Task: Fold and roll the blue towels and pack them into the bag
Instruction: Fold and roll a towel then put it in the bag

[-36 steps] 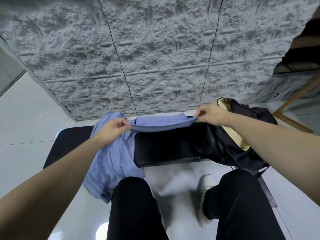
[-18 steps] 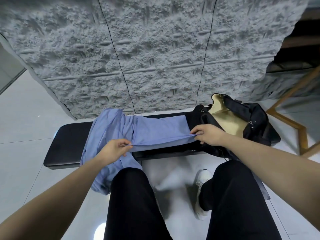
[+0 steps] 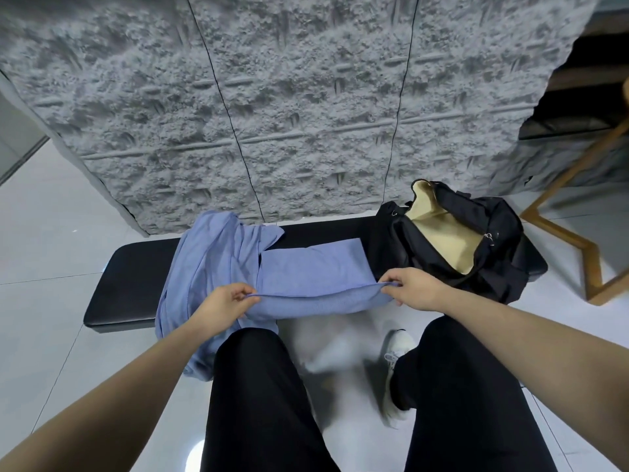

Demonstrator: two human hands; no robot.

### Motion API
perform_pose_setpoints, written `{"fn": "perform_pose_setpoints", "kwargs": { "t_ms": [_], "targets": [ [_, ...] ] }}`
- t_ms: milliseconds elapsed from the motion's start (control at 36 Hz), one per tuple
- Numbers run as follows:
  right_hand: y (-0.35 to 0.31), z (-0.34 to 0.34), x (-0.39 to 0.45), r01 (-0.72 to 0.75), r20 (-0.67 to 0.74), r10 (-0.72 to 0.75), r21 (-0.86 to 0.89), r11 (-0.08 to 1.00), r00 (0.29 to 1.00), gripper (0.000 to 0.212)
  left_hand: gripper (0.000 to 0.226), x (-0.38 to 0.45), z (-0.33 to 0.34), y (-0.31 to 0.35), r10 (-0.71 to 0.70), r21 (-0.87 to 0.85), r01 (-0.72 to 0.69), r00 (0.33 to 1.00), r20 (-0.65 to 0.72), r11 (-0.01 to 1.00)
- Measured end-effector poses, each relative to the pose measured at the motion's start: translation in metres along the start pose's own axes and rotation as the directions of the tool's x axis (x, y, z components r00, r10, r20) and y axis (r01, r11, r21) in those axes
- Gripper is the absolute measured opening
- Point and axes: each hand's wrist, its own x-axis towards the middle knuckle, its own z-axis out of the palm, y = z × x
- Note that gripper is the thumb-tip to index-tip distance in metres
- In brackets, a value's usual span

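Blue towel (image 3: 311,267) lies flat on the black surface (image 3: 136,277); left hand (image 3: 223,301) and right hand (image 3: 413,289) fingers pinch its near edge, beside the open bag (image 3: 452,247).

Both bare forearms reach forward from the lower corners, converging ahead of the knees. The left hand (image 3: 223,303) is pinched shut, thumb against curled fingers, knuckles up. The right hand (image 3: 413,289) mirrors it at about the same height, fingertips pinched, well apart from the left.
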Motion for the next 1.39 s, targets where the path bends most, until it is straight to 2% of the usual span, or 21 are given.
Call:
{"fn": "perform_pose_setpoints", "kwargs": {
  "t_ms": [250, 444, 667, 778, 917, 1028, 1139, 1222, 1306, 1389],
  "targets": [
    [-0.011, 0.004, 0.04, -0.028, -0.153, 0.044, 0.103, 0.994, 0.987, 0.014, 0.008, 0.04, 0.005, 0.006, -0.025, -0.094, 0.008, 0.984, -0.176, 0.996],
    [-0.025, 0.003, 0.086, -0.039, -0.243, 0.078, 0.163, 0.986, 0.967, 0.018, 0.015, 0.085, 0.009, 0.004, -0.13, -0.274, 0.077, 0.975, -0.18, 0.959],
    [-0.027, 0.006, 0.144, -0.178, -0.205, 0.286, 0.426, 0.887, 0.936, 0.017, 0.028, 0.141, 0.013, -0.016, -0.245, -0.415, 0.165, 0.958, -0.147, 0.895],
    [-0.023, 0.008, 0.163, -0.23, -0.208, 0.331, 0.397, 0.889, 0.921, 0.018, 0.019, 0.16, 0.023, -0.026, -0.282, -0.408, 0.21, 0.952, -0.124, 0.888],
    [-0.014, 0.012, 0.181, -0.253, -0.203, 0.35, 0.389, 0.886, 0.915, 0.011, 0.021, 0.174, 0.029, -0.032, -0.322, -0.418, 0.248, 0.94, -0.115, 0.874],
    [-0.009, 0.016, 0.192, -0.247, -0.204, 0.344, 0.388, 0.888, 0.917, 0.035, 0.02, 0.183, 0.034, -0.031, -0.315, -0.408, 0.234, 0.938, -0.143, 0.883],
    [-0.006, 0.018, 0.2, -0.264, -0.164, 0.36, 0.426, 0.866, 0.918, 0.04, 0.018, 0.187, 0.037, -0.027, -0.334, -0.46, 0.244, 0.935, -0.123, 0.854],
    [-0.004, 0.017, 0.203, -0.297, -0.112, 0.384, 0.451, 0.842, 0.917, 0.035, 0.014, 0.187, 0.038, -0.027, -0.364, -0.568, 0.249, 0.926, -0.097, 0.785],
    [-0.001, 0.018, 0.208, -0.313, -0.083, 0.406, 0.505, 0.804, 0.91, 0.01, 0.005, 0.186, 0.037, -0.028, -0.414, -0.662, 0.244, 0.904, -0.109, 0.709],
    [0.001, 0.016, 0.212, -0.314, -0.093, 0.457, 0.606, 0.731, 0.885, 0.005, 0.003, 0.185, 0.033, -0.031, -0.451, -0.688, 0.244, 0.882, -0.136, 0.684]
  ]
}}
